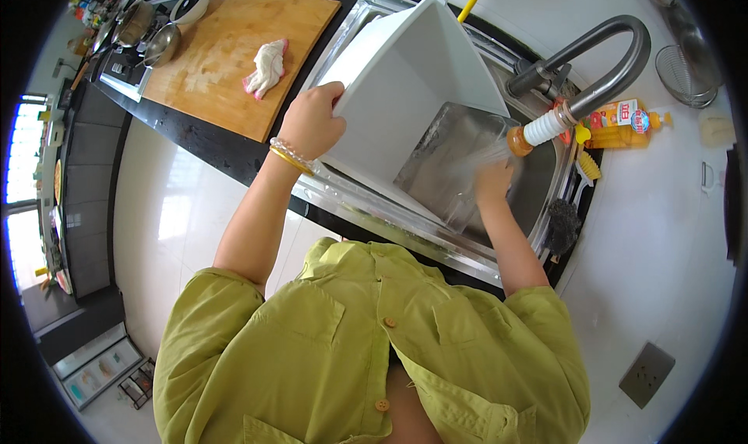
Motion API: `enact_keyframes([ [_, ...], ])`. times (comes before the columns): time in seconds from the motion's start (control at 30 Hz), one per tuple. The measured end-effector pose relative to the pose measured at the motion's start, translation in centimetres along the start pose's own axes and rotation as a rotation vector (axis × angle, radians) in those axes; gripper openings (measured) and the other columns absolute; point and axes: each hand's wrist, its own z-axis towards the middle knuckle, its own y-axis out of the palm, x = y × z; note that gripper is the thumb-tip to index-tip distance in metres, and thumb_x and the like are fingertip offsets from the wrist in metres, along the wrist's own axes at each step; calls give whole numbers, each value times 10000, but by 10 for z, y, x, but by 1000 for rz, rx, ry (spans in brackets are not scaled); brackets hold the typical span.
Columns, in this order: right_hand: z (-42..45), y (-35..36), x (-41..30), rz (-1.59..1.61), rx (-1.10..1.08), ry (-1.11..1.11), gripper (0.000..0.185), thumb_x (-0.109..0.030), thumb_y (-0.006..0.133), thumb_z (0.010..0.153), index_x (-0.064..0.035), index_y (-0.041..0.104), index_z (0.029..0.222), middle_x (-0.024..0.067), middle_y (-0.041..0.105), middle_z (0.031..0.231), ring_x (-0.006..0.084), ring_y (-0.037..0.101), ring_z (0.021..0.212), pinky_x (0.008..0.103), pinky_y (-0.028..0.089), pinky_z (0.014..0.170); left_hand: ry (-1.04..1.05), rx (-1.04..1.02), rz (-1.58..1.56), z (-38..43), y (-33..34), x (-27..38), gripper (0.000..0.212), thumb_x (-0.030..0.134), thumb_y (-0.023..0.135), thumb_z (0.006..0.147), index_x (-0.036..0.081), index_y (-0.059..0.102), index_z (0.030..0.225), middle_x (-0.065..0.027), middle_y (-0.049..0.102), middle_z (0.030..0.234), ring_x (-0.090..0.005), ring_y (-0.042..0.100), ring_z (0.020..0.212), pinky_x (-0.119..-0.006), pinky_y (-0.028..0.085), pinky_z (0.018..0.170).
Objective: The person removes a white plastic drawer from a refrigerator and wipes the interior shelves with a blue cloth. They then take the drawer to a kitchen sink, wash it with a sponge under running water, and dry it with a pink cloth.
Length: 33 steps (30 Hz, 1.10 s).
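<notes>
A large white plastic bin (403, 87) lies tilted over the stainless steel sink (534, 195), its open side facing me. My left hand (315, 119) grips the bin's near left rim, with bracelets at the wrist. At the bin's lower end is a clear plastic container or lid (438, 157); whether it is a separate piece I cannot tell. My right hand (494, 181) is beside it, under the faucet's spray, and its fingers are blurred by water. The grey curved faucet (631, 46) ends in a white and amber spray head (540, 133), from which water runs down to the left.
Left of the sink, a wooden cutting board (219, 52) carries a white cloth (269, 67). Pans and bowls (160, 45) stand beyond it. Right of the faucet are an orange soap bottle (622, 122), a yellow-bristled brush (587, 169) and a dark scourer (563, 225).
</notes>
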Motion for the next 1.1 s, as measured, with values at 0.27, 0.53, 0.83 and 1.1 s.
enact_keyframes([
  [0.27,-41,-188,-14,409,-382,-68,191,-196,549,739,-55,672,777,123,622,745,321,526,844,434,425,611,-54,-57,23,-5,-3,15,191,14,482,606,-22,540,784,-231,549,721,-397,529,721,-417,435,657],
  [0.53,-8,-209,11,1075,-442,-23,267,-315,516,828,-98,654,899,143,631,846,345,547,873,451,439,739,-76,-69,58,-9,-3,15,208,18,486,610,-15,535,809,-227,552,721,-400,532,731,-420,438,663],
  [0.83,66,-85,-43,258,-458,-511,385,-323,475,825,-183,546,1176,23,455,1295,256,278,1271,504,171,1011,-113,-86,65,-26,1,13,175,27,484,615,6,515,787,-237,546,719,-413,526,736,-454,423,654],
  [1.1,79,-8,-33,214,-390,-10,479,-243,405,854,-71,391,1301,90,288,1412,266,136,1344,533,117,1035,-140,-90,-1,-48,13,9,148,19,482,619,5,488,766,-225,528,676,-420,512,703,-458,419,629],
])
